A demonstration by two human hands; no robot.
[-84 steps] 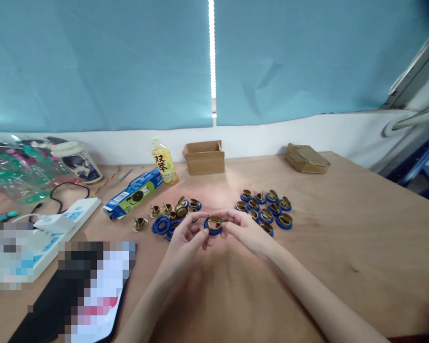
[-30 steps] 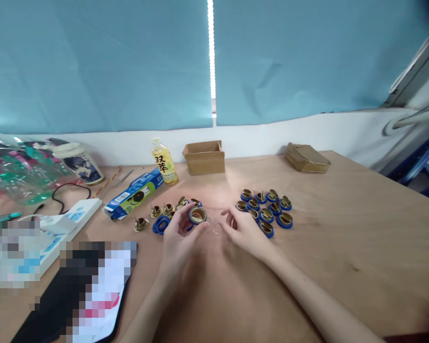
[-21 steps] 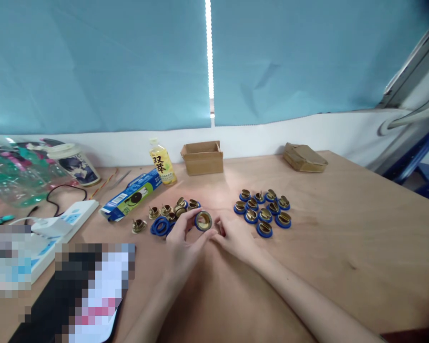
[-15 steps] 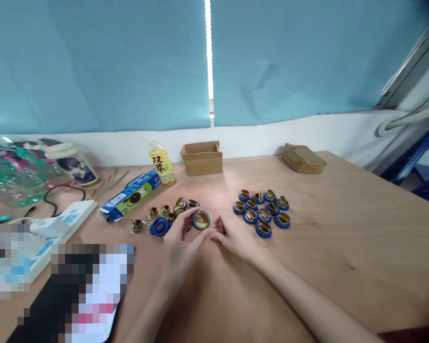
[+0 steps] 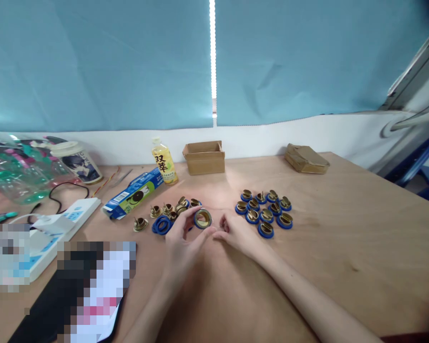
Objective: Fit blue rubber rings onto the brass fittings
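The left hand [image 5: 186, 236] pinched a brass ring [image 5: 202, 218] by its rim; loosening could drop it onto the table [image 5: 343, 238]. The right hand [image 5: 236, 233], just right of the ring, perhaps pinched something small, which I could not tell.

On the bench [image 5: 361, 224], near the middle: left hand [image 5: 183, 239] and right hand [image 5: 239, 233], fingertips close, a ring [image 5: 202, 218] in the left. Just left of the hands, a loose heap of parts [image 5: 168, 214]; just right, a tight cluster of assembled pieces [image 5: 264, 212]. Behind, by the wall: bottle [image 5: 164, 163], open carton [image 5: 203, 157], flat packet [image 5: 306, 158]. Far left: power strip [image 5: 62, 224].
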